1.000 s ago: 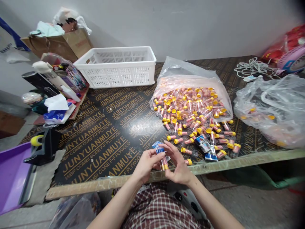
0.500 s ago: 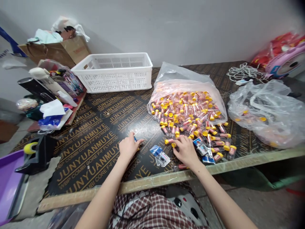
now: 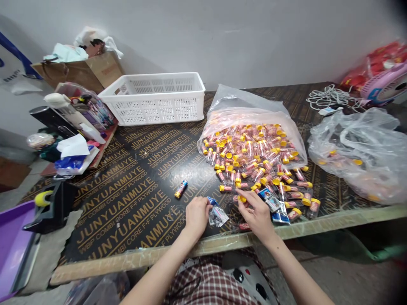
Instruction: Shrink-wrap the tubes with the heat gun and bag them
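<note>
My left hand (image 3: pixel 196 215) is closed, its thumb and finger pinching the upper edge of a small pile of blue-and-silver printed labels (image 3: pixel 218 217). My right hand (image 3: pixel 258 215) has its fingers closed round a small clear tube with a yellow cap (image 3: pixel 242 198), partly hidden by the fingers. Beyond my left hand lies one tube wrapped in a blue label (image 3: pixel 181 189), apart from the others. Many yellow-capped tubes with pink contents (image 3: pixel 251 148) spill from an open plastic bag (image 3: pixel 219 101). More blue labels (image 3: pixel 270 200) lie just right of my right hand.
A white plastic basket (image 3: pixel 159 114) stands at the back. To the left are a tape dispenser (image 3: pixel 51 209), bottles and a paper bag (image 3: pixel 79 74). A second clear bag (image 3: pixel 359 156), a coiled white cable (image 3: pixel 332 99) and a pink fan (image 3: pixel 386 87) are at right.
My left hand has let go of the blue-labelled tube, leaving it on the table, and moved right and nearer to the labels. My right hand has taken hold of a yellow-capped tube.
</note>
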Tool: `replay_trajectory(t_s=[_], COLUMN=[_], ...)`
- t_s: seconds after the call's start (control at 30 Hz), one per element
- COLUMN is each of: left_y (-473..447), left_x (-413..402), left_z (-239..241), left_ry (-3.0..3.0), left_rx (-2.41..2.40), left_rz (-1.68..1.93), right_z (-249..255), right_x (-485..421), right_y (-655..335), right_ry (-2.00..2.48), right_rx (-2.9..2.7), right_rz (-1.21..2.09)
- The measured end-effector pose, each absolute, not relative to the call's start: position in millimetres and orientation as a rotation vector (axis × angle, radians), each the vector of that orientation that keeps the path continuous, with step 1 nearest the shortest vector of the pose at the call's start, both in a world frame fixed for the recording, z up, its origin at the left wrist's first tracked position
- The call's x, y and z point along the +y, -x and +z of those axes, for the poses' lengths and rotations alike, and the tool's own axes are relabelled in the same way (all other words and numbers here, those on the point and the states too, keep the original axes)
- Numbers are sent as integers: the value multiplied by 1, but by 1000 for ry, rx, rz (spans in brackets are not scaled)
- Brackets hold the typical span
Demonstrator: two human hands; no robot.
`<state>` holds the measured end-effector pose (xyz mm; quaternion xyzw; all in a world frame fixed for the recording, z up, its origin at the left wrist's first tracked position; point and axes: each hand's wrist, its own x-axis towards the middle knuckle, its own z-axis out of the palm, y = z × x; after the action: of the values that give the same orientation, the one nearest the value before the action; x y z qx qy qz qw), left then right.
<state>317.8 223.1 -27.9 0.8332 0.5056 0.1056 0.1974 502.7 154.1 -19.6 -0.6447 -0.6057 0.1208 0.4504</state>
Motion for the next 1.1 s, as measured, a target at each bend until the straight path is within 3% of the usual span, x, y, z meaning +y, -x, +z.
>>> replay_trajectory(t_s=[0.33,0.5,0.67,1.1], left_y=[-316,-318,-318,-312], left_x=[221,229,235,237], left_z=[-29,-29,-23,-23], left_ry=[-1853,-1012,-599,-472], left_rx=[1337,1148,1072,1124], left_rz=[702,847,892,966], right_z=[-33,-26,-23,-25], right_x=[133,128,127,124], right_y=[-481,-475,-470,-461], right_ry=[1506,1524,1487,1507], right_rx=[-1087,-1130,-1231,-1309], right_rz=[577,479,337,207])
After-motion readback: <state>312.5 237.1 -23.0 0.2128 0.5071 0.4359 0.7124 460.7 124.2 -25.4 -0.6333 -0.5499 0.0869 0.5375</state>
